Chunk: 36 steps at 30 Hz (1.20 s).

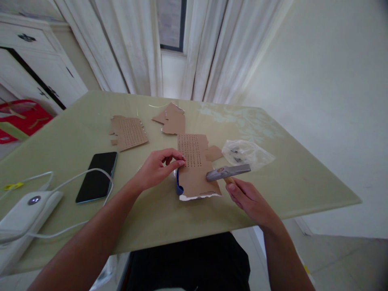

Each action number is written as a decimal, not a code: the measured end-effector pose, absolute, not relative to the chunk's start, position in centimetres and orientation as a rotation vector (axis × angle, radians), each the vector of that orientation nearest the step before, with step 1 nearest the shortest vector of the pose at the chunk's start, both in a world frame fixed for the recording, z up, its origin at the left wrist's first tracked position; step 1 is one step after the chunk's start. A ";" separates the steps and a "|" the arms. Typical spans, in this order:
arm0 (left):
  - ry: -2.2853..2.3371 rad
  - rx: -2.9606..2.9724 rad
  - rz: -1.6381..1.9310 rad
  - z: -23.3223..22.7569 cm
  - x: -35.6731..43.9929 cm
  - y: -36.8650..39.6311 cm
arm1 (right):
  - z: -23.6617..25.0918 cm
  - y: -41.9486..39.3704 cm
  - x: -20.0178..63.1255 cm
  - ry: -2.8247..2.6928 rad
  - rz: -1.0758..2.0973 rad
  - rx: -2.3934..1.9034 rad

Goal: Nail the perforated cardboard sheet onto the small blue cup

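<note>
A piece of brown cardboard (194,182) with rows of small punched holes lies in front of me, its near edge torn and white. At its left edge, by the holes, my left hand (159,165) is closed in a pinch of thumb and forefinger. Whatever small thing it holds is too small to make out. My right hand (245,198) grips the wooden handle of a hammer (227,172), whose grey metal head is over the right part of the cardboard. Under the cardboard's left side a curved blue object (179,188) shows in part.
Another punched cardboard piece (130,132) and a torn scrap (175,120) lie farther back. A clear plastic bag (251,152) with small dark items is at right. To the left are a phone (97,177), a white power bank (27,214) and white cables (60,235).
</note>
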<state>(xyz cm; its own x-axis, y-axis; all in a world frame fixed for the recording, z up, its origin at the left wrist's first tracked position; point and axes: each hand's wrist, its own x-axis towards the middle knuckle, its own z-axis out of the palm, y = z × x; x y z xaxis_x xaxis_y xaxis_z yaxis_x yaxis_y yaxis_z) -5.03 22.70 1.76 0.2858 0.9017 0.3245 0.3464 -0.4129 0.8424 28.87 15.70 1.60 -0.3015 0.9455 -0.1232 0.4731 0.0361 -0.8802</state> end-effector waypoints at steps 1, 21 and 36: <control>1.114 1.907 1.092 1.8 -5.0 22.7 | 1.6 15.7 28.9 -1.810 1.214 -1.432; 1.071 1.906 1.125 1.9 -5.0 22.6 | 1.5 15.5 28.7 -1.801 1.194 -1.451; 1.064 1.911 1.132 1.7 -5.0 22.6 | 1.4 15.5 28.9 -1.806 1.223 -1.436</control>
<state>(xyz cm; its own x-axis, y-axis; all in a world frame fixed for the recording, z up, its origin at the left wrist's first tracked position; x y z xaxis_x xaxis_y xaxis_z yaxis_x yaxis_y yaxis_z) -4.98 22.59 1.73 0.2920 0.8848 0.3632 0.3076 -0.4465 0.8403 28.90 15.54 1.41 -0.2991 0.9453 -0.1301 0.4717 0.0280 -0.8813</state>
